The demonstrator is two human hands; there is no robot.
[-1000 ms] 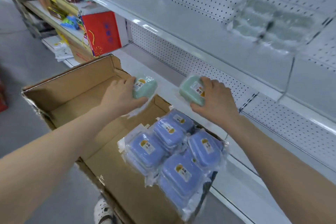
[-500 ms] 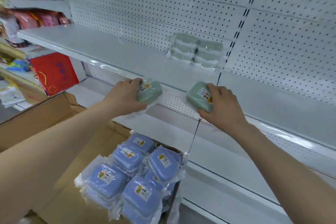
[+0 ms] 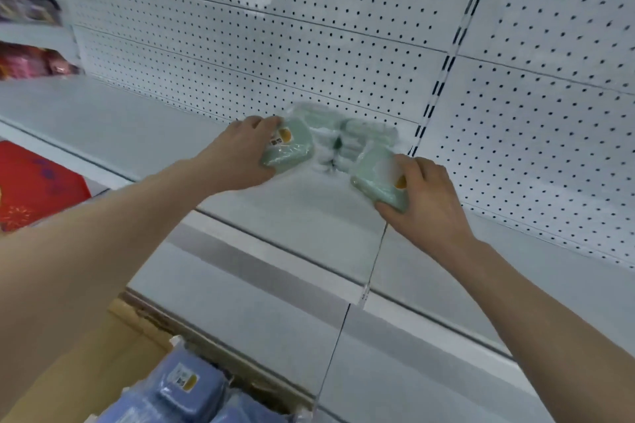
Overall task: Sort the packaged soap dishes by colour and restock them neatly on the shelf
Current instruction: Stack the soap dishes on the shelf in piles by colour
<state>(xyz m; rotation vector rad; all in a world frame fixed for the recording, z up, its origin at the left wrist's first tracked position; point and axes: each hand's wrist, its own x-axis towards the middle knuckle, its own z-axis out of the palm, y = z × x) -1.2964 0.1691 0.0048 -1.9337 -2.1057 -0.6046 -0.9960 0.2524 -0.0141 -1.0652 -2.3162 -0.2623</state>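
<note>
While the left hand (image 3: 237, 154) grips a pale green soap dish in clear plastic wrap (image 3: 292, 148) and the right hand (image 3: 422, 196) grips a second green soap dish (image 3: 374, 178), both packs are low over the white metal shelf (image 3: 137, 127). At the back of the shelf sits a small pile of green packs (image 3: 347, 137), so green looks partly done. Below the shelf, the brown cardboard box (image 3: 137, 330) holds blue wrapped soap dishes (image 3: 185, 388), which are not on the shelf yet.

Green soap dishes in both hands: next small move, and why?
Probably set both on the shelf right in front of the green stack. The left hand grips the left dish, the right hand the right dish; both are green and close to that stack.
</note>
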